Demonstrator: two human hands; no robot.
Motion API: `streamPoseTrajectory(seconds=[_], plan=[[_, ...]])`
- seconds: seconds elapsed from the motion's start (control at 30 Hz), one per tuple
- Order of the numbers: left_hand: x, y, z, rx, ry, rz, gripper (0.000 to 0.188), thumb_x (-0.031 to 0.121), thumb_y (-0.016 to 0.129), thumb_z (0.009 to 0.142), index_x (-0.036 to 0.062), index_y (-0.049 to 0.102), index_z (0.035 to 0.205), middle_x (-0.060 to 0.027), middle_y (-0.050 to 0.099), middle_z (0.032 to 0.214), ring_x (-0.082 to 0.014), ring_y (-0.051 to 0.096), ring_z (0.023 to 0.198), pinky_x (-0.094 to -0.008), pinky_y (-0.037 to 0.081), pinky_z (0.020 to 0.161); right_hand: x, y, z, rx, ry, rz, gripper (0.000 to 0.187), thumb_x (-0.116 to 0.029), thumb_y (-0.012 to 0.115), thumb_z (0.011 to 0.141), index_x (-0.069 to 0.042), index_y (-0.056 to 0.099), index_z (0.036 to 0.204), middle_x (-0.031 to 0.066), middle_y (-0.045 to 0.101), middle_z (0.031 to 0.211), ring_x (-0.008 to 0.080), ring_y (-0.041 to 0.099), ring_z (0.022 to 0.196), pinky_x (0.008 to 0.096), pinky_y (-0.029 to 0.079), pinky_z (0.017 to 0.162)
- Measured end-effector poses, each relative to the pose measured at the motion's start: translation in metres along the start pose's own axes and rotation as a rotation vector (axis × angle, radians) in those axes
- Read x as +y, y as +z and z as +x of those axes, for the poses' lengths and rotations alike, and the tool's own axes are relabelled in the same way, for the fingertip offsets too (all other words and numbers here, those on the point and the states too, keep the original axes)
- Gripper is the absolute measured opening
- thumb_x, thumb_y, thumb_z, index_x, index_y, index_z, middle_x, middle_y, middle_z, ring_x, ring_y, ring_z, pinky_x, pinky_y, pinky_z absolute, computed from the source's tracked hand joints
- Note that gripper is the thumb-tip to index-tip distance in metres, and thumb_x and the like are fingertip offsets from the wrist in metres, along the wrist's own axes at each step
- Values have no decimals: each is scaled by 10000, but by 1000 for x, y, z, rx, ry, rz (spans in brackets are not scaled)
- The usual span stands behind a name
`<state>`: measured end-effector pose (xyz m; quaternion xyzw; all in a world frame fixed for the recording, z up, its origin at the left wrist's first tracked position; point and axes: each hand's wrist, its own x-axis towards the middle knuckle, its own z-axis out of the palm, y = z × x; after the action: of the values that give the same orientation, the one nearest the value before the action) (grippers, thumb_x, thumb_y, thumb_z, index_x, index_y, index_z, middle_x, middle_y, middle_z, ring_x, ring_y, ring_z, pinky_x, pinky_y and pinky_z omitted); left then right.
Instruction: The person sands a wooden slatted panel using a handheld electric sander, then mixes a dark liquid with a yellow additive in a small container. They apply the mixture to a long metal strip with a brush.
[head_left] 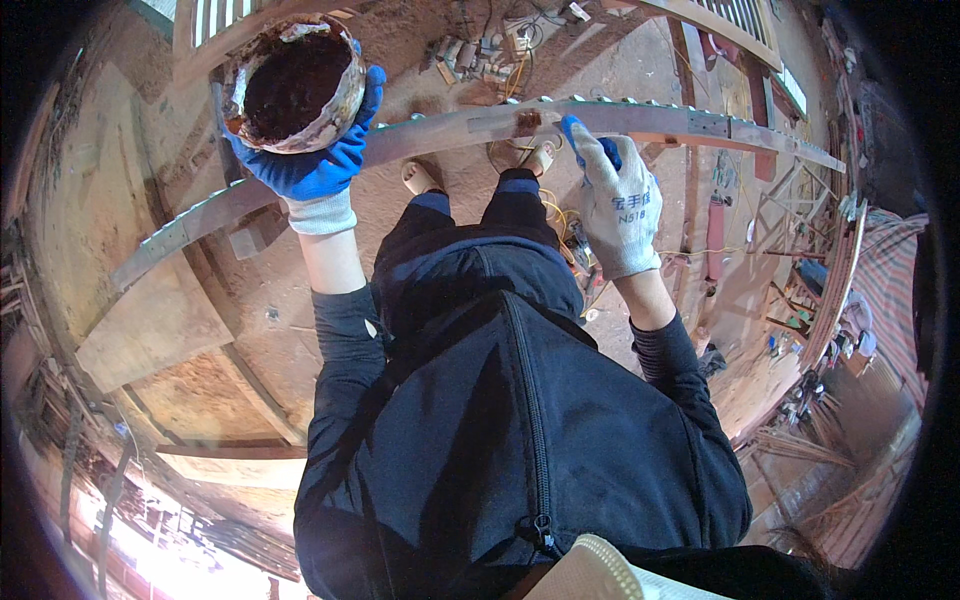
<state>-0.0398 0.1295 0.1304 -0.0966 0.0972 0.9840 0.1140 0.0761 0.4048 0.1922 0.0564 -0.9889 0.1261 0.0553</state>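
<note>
My left hand [318, 175], in a blue and white work glove, cups a round pot [350, 100] from below and along its side. The pot has a pale, crusted wall and dark brown stuff inside. A long wooden board [430, 138] runs across in front of me; the fisheye view bends it. A dark brown patch [527, 122] marks its face. My right hand [618, 195], gloved alike, is closed at the board beside this patch, with its thumb stretched toward the board. What its fingers hold, if anything, is hidden.
Small wooden blocks [470, 60] lie in a heap on the dusty floor beyond the board. Slatted wooden frames [735, 35] stand at the far side. Large panels [150, 330] lie at left. Yellow cords [565, 225] trail near my feet. A striped cloth [885, 290] hangs at right.
</note>
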Motion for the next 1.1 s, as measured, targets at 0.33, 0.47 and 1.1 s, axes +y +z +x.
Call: streamPoseTrajectory(seconds=[0.33, 0.47, 1.1], plan=[[5, -22, 6, -218, -177, -324, 982, 532, 709, 685, 41, 300, 1430, -278, 291, 1460, -480, 302, 1330, -662, 236, 1084, -1, -5, 1, 1, 116, 35, 522, -11, 567, 745, -181, 590, 1238, 105, 572, 896, 302, 615, 798, 393, 493, 667], [3, -22, 6, -238, -188, -353, 1004, 533, 715, 675, 39, 285, 1437, -283, 281, 1463, -482, 292, 1334, -659, 231, 1089, -12, 1, -4, -47, 26, -44, 484, -59, 566, 798, -197, 552, 1262, 87, 561, 851, 280, 608, 730, 395, 496, 591], [2, -21, 5, -260, -213, -380, 965, 547, 675, 706, 59, 288, 1443, -260, 287, 1470, -470, 285, 1345, -665, 215, 1095, -13, 8, -10, -1, -6, -12, 537, -31, 579, 762, -191, 552, 1273, 81, 565, 890, 259, 609, 724, 381, 489, 567]])
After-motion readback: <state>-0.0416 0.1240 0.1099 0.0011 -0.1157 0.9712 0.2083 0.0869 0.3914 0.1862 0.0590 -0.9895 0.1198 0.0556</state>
